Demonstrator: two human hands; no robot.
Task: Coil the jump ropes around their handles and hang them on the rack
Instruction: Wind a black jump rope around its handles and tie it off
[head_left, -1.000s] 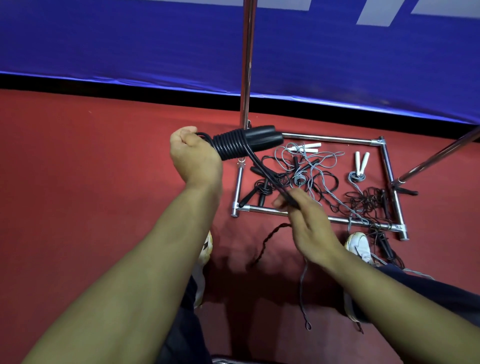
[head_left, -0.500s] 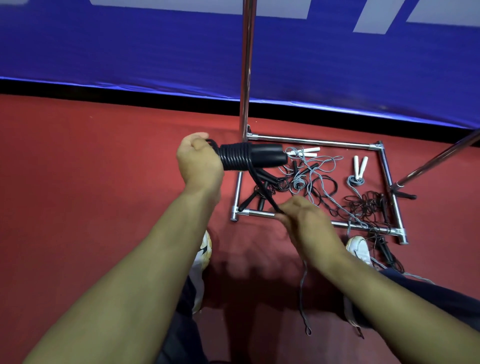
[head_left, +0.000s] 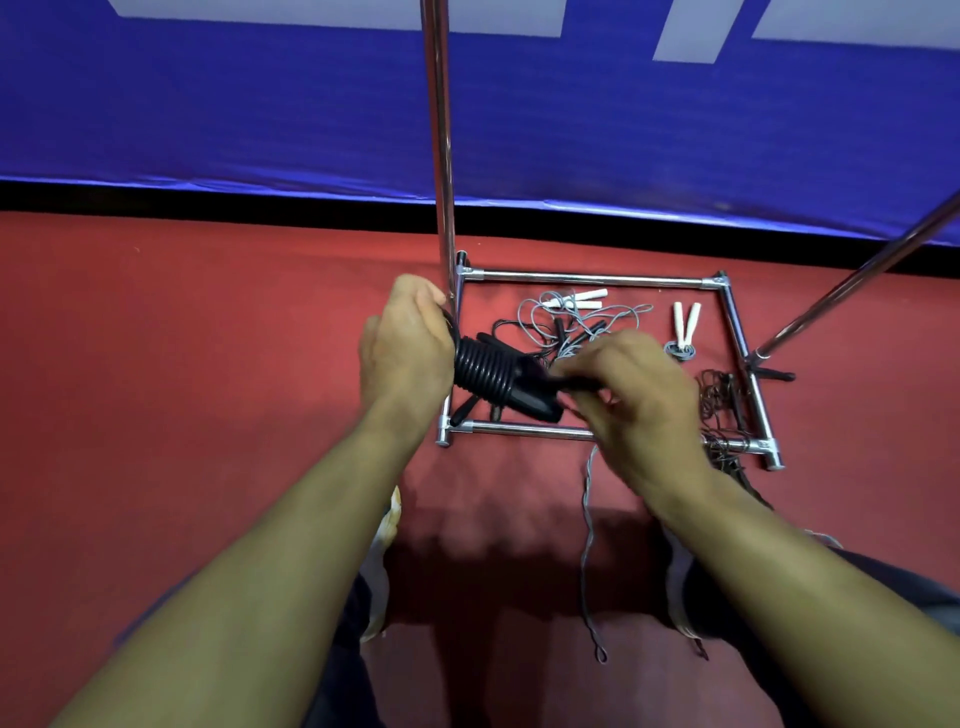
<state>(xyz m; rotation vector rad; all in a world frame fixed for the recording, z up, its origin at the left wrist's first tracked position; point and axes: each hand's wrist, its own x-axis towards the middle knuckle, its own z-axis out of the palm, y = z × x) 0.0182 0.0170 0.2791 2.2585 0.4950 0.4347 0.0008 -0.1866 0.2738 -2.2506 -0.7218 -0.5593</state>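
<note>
I am gripping the black handles (head_left: 524, 395) of a jump rope in my left hand (head_left: 408, 353), fingers curled round their near end, with the black rope coil (head_left: 480, 371) wound in tight turns just beside my knuckles. The bundle is hanging above the near left corner of the rack base (head_left: 519, 429), a chrome rectangle lying on the red floor (head_left: 208, 364). My right hand (head_left: 636, 400) is pinching the free black rope end (head_left: 576, 384) between thumb and curled fingers, just right of the bundle and touching it; the frame is blurred there, so I cannot tell the exact wrap.

Inside the rack base, a tangle of grey rope (head_left: 576, 325) with white handles (head_left: 584, 299) is lying toward the far side. A second pair of white handles (head_left: 685, 322) with a small grey coil is lying toward the right side. A dark tangled rope (head_left: 719, 405) is draping over the near right corner. One grey cord (head_left: 589, 545) is trailing from the near bar toward me across the floor.

A chrome upright (head_left: 441, 145) is rising from the far left corner of the rack base; a slanted chrome bar (head_left: 857, 283) is meeting the right side. Behind the rack base a blue banner (head_left: 260, 104) is carrying pale lettering, cropped and not readable. No brand or label is legible on any rope.
</note>
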